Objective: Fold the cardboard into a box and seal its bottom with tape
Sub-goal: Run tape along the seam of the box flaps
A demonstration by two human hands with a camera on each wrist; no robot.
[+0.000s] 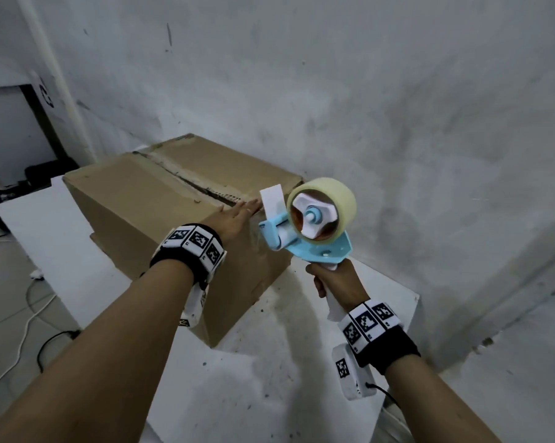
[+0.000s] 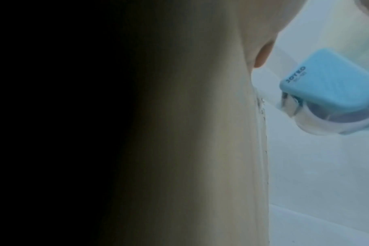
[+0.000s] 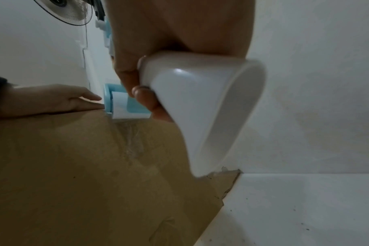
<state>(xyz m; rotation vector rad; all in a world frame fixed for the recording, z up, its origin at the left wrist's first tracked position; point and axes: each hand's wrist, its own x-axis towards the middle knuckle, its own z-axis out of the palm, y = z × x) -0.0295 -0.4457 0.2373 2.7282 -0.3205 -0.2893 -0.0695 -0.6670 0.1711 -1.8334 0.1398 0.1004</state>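
Two forearms enter from the bottom of the frame, each with one black wristband carrying checkered marker tiles. Lower right: the right hand (image 1: 335,282), grip wrapped tight round the white handle of one tape dispenser (image 1: 305,231), blue-framed, holding one roll of clear tape (image 1: 325,195) at centre right. The dispenser's front end meets the near upper edge of the box; a strip of clear tape (image 3: 131,141) runs down the near side face from it, wrinkled and hard to trace. Centre: the left hand (image 1: 237,215), grip wide, fingers straight and flat on the top of the box at its near edge, just beside the dispenser. One cardboard box (image 1: 161,199), folded up, stands on the white worktop (image 1: 269,362) at centre frame, two top flaps meeting along a ragged, open seam with old torn tape marks. Its far and left sides are hidden. The left wrist view is mostly dark and blurred, showing only cardboard and the blue dispenser. Left edge: cables (image 1: 26,318) on the floor. Behind all, a scuffed white wall (image 1: 365,91).
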